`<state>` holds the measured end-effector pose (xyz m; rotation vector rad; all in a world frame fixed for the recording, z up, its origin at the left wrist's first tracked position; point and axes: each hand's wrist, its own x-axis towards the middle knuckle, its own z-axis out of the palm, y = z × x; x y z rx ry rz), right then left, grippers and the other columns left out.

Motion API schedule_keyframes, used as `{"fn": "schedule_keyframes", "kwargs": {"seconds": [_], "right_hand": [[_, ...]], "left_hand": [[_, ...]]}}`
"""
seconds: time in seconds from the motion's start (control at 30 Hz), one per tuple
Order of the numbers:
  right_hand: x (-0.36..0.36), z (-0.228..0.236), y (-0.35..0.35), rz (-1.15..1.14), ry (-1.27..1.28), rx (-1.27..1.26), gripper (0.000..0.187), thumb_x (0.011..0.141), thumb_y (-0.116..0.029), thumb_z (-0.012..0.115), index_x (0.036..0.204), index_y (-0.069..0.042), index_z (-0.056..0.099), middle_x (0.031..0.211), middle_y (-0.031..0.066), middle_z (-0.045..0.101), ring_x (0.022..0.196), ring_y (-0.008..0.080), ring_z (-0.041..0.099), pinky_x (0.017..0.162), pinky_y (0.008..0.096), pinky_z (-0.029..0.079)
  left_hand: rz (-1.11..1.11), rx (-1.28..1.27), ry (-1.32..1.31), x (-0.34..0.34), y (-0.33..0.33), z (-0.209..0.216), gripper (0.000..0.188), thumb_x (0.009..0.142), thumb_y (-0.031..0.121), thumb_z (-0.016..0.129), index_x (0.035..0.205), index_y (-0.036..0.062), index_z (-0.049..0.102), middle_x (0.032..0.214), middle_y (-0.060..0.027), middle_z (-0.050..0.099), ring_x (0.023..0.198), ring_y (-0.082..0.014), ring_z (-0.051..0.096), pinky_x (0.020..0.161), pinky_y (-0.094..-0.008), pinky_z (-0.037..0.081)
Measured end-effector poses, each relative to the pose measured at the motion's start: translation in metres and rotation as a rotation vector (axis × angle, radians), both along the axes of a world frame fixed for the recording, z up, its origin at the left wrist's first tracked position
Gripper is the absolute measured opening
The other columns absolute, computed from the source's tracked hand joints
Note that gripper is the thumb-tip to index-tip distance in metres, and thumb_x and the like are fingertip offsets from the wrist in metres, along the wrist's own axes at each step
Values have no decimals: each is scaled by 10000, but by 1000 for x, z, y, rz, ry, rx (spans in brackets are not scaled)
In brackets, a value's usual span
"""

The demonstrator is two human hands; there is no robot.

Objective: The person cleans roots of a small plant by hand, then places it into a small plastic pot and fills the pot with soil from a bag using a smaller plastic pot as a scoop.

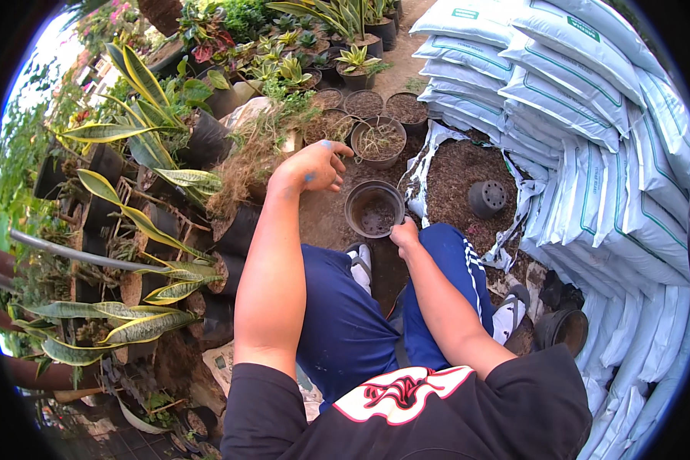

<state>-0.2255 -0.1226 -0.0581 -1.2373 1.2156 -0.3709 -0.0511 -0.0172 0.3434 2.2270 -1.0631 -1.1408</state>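
Between the knees, the right hand (405,232) pinches the pot (374,208) by its rim at 4 o'clock. At 10 o'clock of the pot, the left hand (314,166) hovers, fingers loosely spread, empty. Bare ground separates them; filled pots (379,141) crowd 12 o'clock, sacks (590,130) 3 o'clock.

The right hand (405,231) covers the near rim of the black pot (374,208), so its grip there is unclear. The left hand (314,166) shows its back only; its fingertips are foreshortened. Right of the grip, the stacked white sacks (590,115) run past the picture's rim.
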Motion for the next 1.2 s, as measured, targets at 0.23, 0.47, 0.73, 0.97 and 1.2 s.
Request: {"fn": "schedule_keyframes", "kwargs": {"seconds": [0.23,0.47,0.73,0.97,1.2], "right_hand": [[-5,147,20,170,105,-356,694,839,-185,792,1454,-28,511,1461,265,477,1369,406,498,1155,436,420],[-29,280,-84,668,252,-960,498,849,-232,758,1289,-36,633,1226,278,648,1205,421,614,1063,464,486],[-74,309,-182,1264,1203,-801,452,836,-130,691,1280,-48,671,1228,224,714,1190,367,677,962,486,564],[-116,224,-198,677,743,-794,614,848,-315,800,1390,-110,595,1389,229,620,1298,415,586,1072,487,499],[-173,102,-129,67,433,-722,933,791,-246,879,1563,-294,358,1471,309,362,1361,546,426,1147,558,416]], "left_hand": [[-284,-71,-356,2,-18,-28,535,924,98,674,1453,94,591,1212,-149,750,1068,-260,720,940,-385,562],[-535,31,-386,-26,-55,-38,589,919,214,720,1481,123,570,1267,-153,730,1170,-306,688,1007,-409,537],[-723,65,-418,-58,-97,-53,717,767,71,641,1477,160,592,1398,-192,651,1252,-344,657,991,-445,559],[-906,182,-417,-91,-122,-67,647,908,203,687,1533,170,523,1440,-212,616,1307,-353,615,1082,-437,507],[-883,126,-400,-98,-129,-58,611,951,233,674,1535,168,509,1403,-217,640,1285,-365,625,1069,-435,511]]}}
